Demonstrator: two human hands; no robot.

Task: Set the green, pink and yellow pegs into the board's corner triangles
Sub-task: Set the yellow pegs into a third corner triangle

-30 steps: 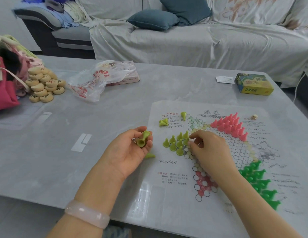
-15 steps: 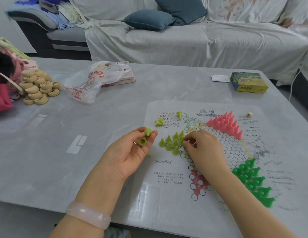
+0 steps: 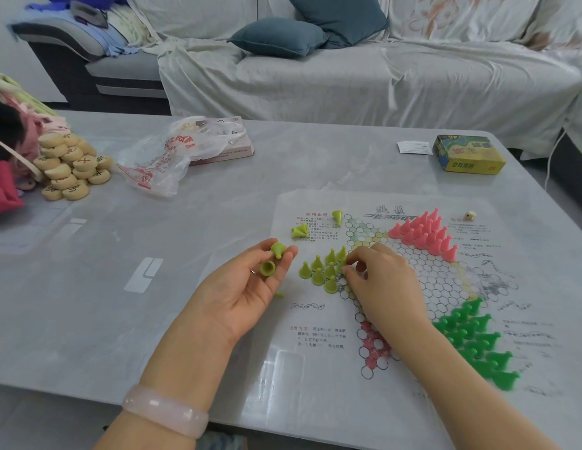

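On the paper Chinese-checkers board [image 3: 315, 336], the right hand [image 3: 384, 287] pinches a yellow peg [image 3: 342, 265] at the standing yellow cluster [image 3: 322, 271], while the left hand [image 3: 244, 293], palm up just beside, cradles two spare yellow pegs [image 3: 272, 259] in curled fingers, with pink pegs [image 3: 423, 233] and green pegs [image 3: 474, 339] filling their triangles.

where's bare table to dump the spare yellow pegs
Bare table lies left of the left hand, below the plastic bag; also between the bag and the yellow box. The board is crowded.
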